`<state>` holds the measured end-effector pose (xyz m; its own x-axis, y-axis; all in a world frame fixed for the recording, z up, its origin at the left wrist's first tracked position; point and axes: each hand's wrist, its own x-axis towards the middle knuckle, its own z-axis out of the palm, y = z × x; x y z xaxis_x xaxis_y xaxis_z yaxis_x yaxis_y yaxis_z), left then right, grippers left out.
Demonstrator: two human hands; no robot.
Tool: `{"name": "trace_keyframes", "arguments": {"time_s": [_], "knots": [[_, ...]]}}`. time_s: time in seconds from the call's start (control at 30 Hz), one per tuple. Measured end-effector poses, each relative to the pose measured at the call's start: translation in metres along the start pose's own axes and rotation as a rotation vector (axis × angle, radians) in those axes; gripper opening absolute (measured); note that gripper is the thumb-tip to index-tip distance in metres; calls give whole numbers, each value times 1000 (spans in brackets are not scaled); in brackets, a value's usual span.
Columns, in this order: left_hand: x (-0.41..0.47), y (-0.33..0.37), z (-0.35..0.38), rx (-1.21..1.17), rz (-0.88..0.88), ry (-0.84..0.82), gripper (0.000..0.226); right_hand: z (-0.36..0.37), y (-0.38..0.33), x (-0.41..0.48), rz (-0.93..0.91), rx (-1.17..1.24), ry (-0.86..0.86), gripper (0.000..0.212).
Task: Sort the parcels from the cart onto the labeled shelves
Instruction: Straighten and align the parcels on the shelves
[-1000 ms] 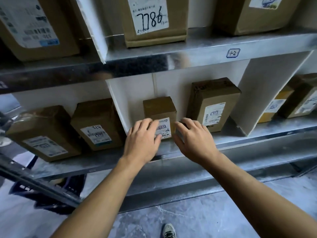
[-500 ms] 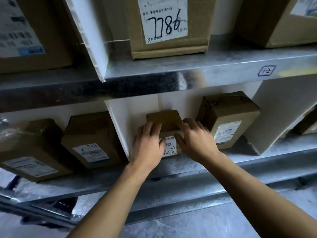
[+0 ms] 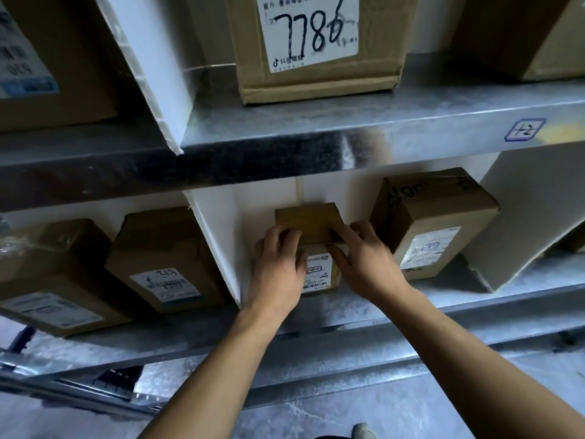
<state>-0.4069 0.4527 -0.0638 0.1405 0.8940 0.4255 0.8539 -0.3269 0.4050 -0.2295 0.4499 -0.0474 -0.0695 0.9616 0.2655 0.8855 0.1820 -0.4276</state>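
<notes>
Parcel (image 3: 311, 221): small brown carton, upright on the lower shelf (image 3: 364, 307), far back in its bay, white label facing near. It is just right of the left divider (image 3: 218, 245), with a gap between them, and a little left of the taped box (image 3: 433, 223), not touching it.

Left hand (image 3: 278, 267): fingers bent over the parcel's top left edge, thumb lying across the front face beside the label. It grips the left side.

Right hand (image 3: 367, 261): fingers bent over the top right edge, thumb on the front near the label's upper corner. It grips the right side. Both forearms reach up from the near edge.

Left bay: two cartons, one with a scrawled label (image 3: 164, 258), one further left under film (image 3: 53, 274).

Upper shelf (image 3: 411, 115): big carton marked 7786 (image 3: 316, 42) straight above the parcel. A hand-drawn tag (image 3: 525, 129) sits on the shelf's front edge, to the right.

Right divider (image 3: 531, 217) leans, its lower corner torn.

A shoe (image 3: 364, 432) shows on the grey floor (image 3: 316, 416).
</notes>
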Motion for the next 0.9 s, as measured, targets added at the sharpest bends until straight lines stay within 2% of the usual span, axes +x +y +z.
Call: {"name": "trace_keyframes", "arguments": {"time_s": [0.33,0.57,0.73,0.9], "knots": [[2,-1,2,1,21,21,39,4,6,-4,-39,99,99,35],[-1,-6,-10,67,14,81,34,14,-4,-2,-53,156,116,39],[-5,-5,-11,95,-9,84,36,19,-4,-3,-68,155,110,36],[-4,0,-16,105,-27,51,38,14,-5,-2,-51,79,47,44]]}}
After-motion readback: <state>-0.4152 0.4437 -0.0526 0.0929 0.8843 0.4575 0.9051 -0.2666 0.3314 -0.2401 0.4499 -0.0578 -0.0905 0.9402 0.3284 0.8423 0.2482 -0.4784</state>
